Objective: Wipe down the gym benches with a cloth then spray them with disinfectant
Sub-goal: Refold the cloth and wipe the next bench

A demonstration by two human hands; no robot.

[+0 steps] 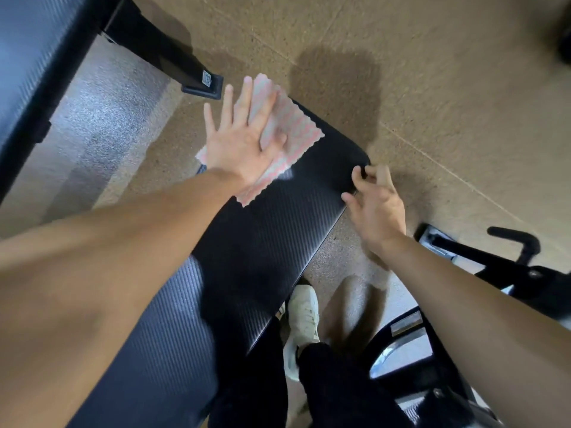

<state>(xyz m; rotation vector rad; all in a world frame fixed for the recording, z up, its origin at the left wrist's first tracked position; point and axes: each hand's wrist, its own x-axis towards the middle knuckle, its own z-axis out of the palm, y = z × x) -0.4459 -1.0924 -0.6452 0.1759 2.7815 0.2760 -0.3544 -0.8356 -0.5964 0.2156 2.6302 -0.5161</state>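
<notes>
Bench [278, 242] runs away rightward | left hand [241, 140] flat on cloth [296, 125] | right hand [377, 205] grip unclear

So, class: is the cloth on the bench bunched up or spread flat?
Spread flat: the cloth lies open on the bench, left hand pressing it.

A: What is the person wearing?
B: Black trousers [340, 381] and an off-white lace-up shoe [304, 313] with a pale sole.
A: And the arms?
B: Left forearm [123, 248] and right forearm [463, 288] are bare along all that shows; the left hand [241, 143] and right hand [378, 205] are bare too.
</notes>
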